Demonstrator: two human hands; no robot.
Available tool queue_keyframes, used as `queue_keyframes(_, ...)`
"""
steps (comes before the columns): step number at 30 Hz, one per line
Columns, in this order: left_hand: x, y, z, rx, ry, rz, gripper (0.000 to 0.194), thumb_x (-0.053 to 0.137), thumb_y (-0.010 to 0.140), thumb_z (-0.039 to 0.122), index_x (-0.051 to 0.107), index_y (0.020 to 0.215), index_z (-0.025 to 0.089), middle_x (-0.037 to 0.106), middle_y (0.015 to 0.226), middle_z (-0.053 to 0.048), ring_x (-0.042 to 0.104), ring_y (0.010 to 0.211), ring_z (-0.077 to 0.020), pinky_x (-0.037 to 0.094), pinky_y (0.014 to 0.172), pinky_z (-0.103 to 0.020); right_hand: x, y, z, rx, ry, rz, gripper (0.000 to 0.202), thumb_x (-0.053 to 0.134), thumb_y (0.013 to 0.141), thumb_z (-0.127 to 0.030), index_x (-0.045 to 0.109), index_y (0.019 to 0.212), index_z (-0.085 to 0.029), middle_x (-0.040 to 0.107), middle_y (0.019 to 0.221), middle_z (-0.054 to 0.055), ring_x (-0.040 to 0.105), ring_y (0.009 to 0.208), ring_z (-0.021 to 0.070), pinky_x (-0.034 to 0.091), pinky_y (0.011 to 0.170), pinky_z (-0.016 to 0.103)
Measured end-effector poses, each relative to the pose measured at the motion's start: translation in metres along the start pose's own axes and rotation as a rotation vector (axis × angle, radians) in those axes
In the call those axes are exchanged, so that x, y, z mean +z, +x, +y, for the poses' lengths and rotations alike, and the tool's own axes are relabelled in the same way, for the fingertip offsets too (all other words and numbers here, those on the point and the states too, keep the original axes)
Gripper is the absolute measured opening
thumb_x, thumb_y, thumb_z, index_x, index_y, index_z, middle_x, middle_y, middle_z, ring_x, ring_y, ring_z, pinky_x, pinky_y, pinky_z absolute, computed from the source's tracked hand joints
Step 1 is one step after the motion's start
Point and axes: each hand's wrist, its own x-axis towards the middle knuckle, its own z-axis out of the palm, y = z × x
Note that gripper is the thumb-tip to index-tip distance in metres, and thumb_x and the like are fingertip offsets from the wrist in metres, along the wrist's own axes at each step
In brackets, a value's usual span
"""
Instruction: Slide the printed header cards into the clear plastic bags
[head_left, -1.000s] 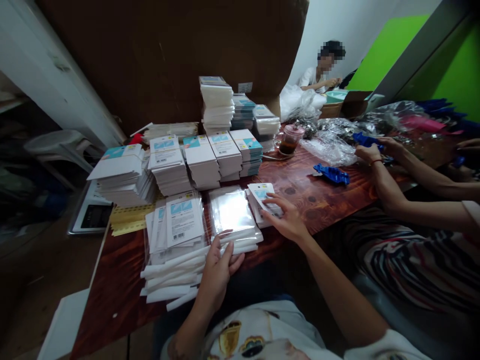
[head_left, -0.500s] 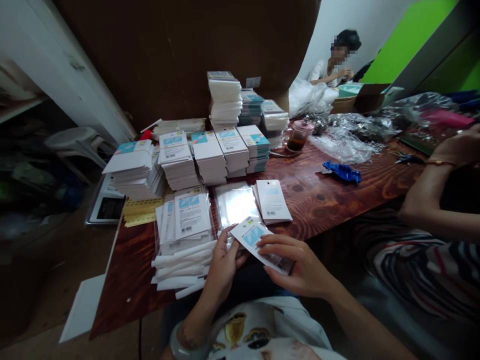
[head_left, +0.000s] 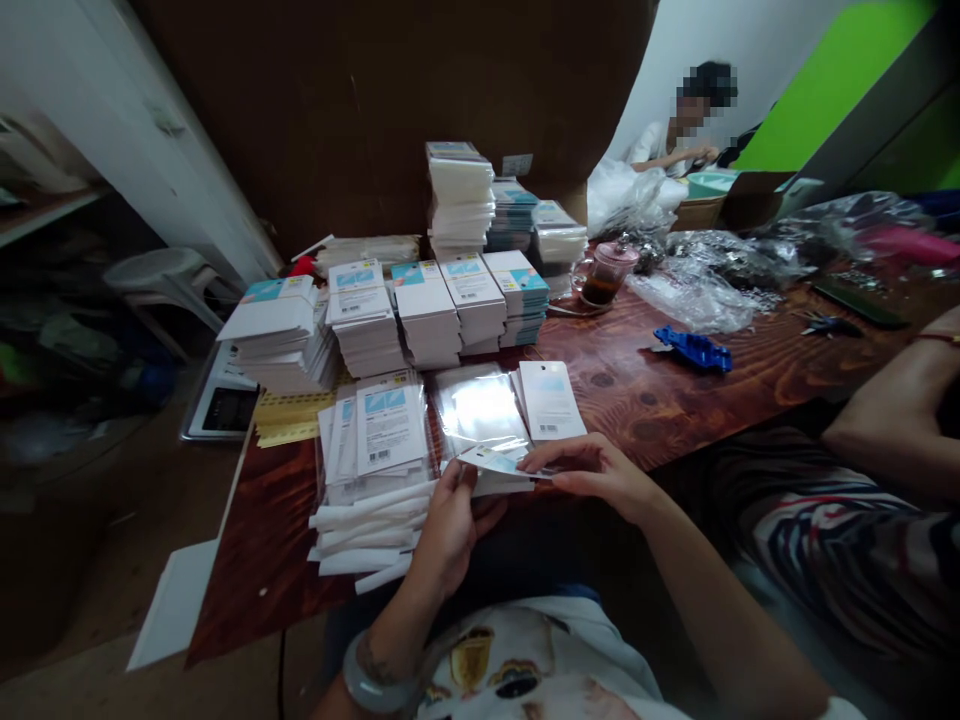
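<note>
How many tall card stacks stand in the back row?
3: the tallest stack at left, a teal-edged stack in the middle, and a third stack at right, near the lidded cup. More may be hidden behind the front row.

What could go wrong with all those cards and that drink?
The thin white card with blue print in the right hand might bend or snag on the shiny, clear plastic sleeves. The clear cup of brown drink with a pink lid might get knocked and wet the white-and-blue card stack nearby. The tall white stack at the back could topple if bumped.
</note>
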Motion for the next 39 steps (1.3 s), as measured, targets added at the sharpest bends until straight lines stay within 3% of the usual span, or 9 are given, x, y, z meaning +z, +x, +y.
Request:
queue_keyframes(4, 0.001, 0.0, 0.005, -0.055, -0.011, -0.003, 0.016, 0.048, 0.087, 0.028, 0.054, 0.101, 0.023, 0.067, 0.101, -0.005, 0.07, 0.078, -0.018, 0.056, 0.076, -0.036, -0.006, 0.003, 0.007, -0.044, 0.048, -0.054, 0.026, 0.069, 0.075, -0.034, 0.072, 0.095, -0.018, 0.069, 0.105, 0.008, 0.061, 0.101, 0.0243, 0.045, 0.092, 0.036)
queue_keyframes(8, -0.001, 0.0, 0.003, -0.032, 0.001, -0.02, 0.015, 0.057, 0.082, 0.028, 0.051, 0.095, 0.022, 0.067, 0.089, -0.002, 0.07, 0.076, -0.0165, 0.054, 0.078, -0.034, -0.009, -0.001, 0.013, -0.114, 0.108, -0.005, 0.029, 0.065, 0.076, -0.04, 0.072, 0.093, -0.018, 0.07, 0.101, 0.009, 0.062, 0.099, 0.0261, 0.046, 0.091, 0.038)
queue_keyframes(11, -0.003, 0.0, -0.002, 0.028, 0.005, -0.061, 0.026, 0.064, 0.077, 0.03, 0.05, 0.098, 0.022, 0.067, 0.087, -0.001, 0.069, 0.079, -0.0164, 0.053, 0.08, -0.033, -0.008, -0.009, 0.007, -0.202, -0.024, -0.036, 0.026, 0.064, 0.078, -0.035, 0.071, 0.097, -0.018, 0.069, 0.104, 0.011, 0.061, 0.102, 0.0262, 0.046, 0.091, 0.038)
queue_keyframes(14, -0.004, 0.0, -0.006, 0.061, 0.035, -0.071, 0.04, 0.068, 0.073, 0.024, 0.052, 0.109, 0.024, 0.069, 0.092, -0.003, 0.068, 0.081, -0.0167, 0.053, 0.079, -0.033, -0.002, -0.016, 0.0, -0.272, -0.296, -0.096, 0.026, 0.065, 0.075, -0.025, 0.07, 0.1, -0.018, 0.069, 0.105, 0.011, 0.061, 0.104, 0.0257, 0.046, 0.092, 0.038)
queue_keyframes(20, -0.004, 0.0, -0.007, 0.091, 0.011, -0.118, 0.037, 0.065, 0.078, 0.029, 0.053, 0.112, 0.022, 0.066, 0.113, -0.009, 0.067, 0.093, -0.0186, 0.051, 0.087, -0.034, 0.021, -0.017, 0.01, -0.29, -0.634, 0.15, 0.034, 0.065, 0.07, -0.014, 0.067, 0.103, -0.023, 0.067, 0.109, 0.006, 0.062, 0.104, 0.0215, 0.047, 0.094, 0.035)
queue_keyframes(25, -0.003, 0.0, -0.007, 0.124, 0.045, -0.144, 0.032, 0.06, 0.082, 0.032, 0.053, 0.111, 0.023, 0.067, 0.111, -0.008, 0.066, 0.095, -0.0185, 0.051, 0.086, -0.034, 0.055, -0.017, -0.001, -0.336, -0.805, 0.366, 0.029, 0.062, 0.072, -0.017, 0.065, 0.101, -0.02, 0.066, 0.108, 0.007, 0.059, 0.104, 0.0208, 0.046, 0.094, 0.034)
queue_keyframes(31, -0.006, 0.002, -0.01, 0.125, 0.034, -0.174, 0.03, 0.057, 0.084, 0.034, 0.051, 0.111, 0.023, 0.07, 0.096, -0.006, 0.067, 0.09, -0.0195, 0.051, 0.084, -0.037, 0.074, -0.018, -0.026, -0.222, -0.989, 0.374, 0.021, 0.06, 0.072, -0.02, 0.064, 0.093, -0.023, 0.066, 0.097, 0.003, 0.06, 0.089, 0.0195, 0.049, 0.082, 0.033)
queue_keyframes(36, -0.012, 0.008, -0.017, 0.281, 0.072, -0.208, 0.043, 0.065, 0.077, 0.026, 0.054, 0.117, 0.019, 0.069, 0.104, -0.011, 0.063, 0.101, -0.0242, 0.046, 0.093, -0.039, 0.09, 0.014, -0.005, -0.172, -1.087, 0.516, 0.021, 0.058, 0.078, -0.03, 0.063, 0.097, -0.02, 0.063, 0.099, 0.008, 0.056, 0.097, 0.0251, 0.047, 0.085, 0.038)
queue_keyframes(39, -0.012, 0.007, -0.017, 0.296, 0.023, -0.228, 0.051, 0.068, 0.073, 0.022, 0.053, 0.121, 0.02, 0.066, 0.114, -0.012, 0.061, 0.105, -0.026, 0.045, 0.094, -0.041, 0.087, 0.027, 0.001, -0.202, -1.084, 0.49, 0.034, 0.061, 0.078, -0.044, 0.062, 0.101, -0.018, 0.06, 0.103, 0.011, 0.053, 0.102, 0.0269, 0.046, 0.087, 0.04)
